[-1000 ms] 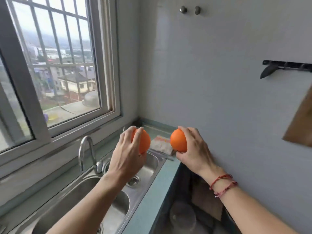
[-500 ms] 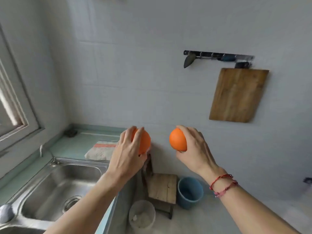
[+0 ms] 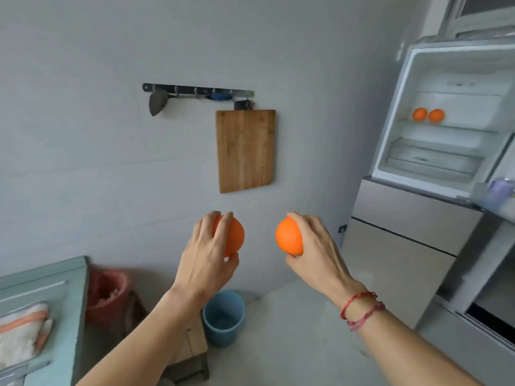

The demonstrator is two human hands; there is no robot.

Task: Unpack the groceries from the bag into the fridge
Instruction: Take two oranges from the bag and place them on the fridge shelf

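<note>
No text, label, brand or number can be read anywhere.

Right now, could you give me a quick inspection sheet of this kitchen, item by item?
Surface: teal counter at left, with a folded cloth lying on it.
Job's things: left orange and right orange held in the air; two shelf oranges inside the open fridge; no bag in view.
Clutter: blue bucket, red bin and wooden stool on the floor.
Grips: left hand curled round the left orange; right hand curled round the right orange.
Cables: nothing seen.
Surroundings: cutting board hanging under a hook rail on the wall.
</note>
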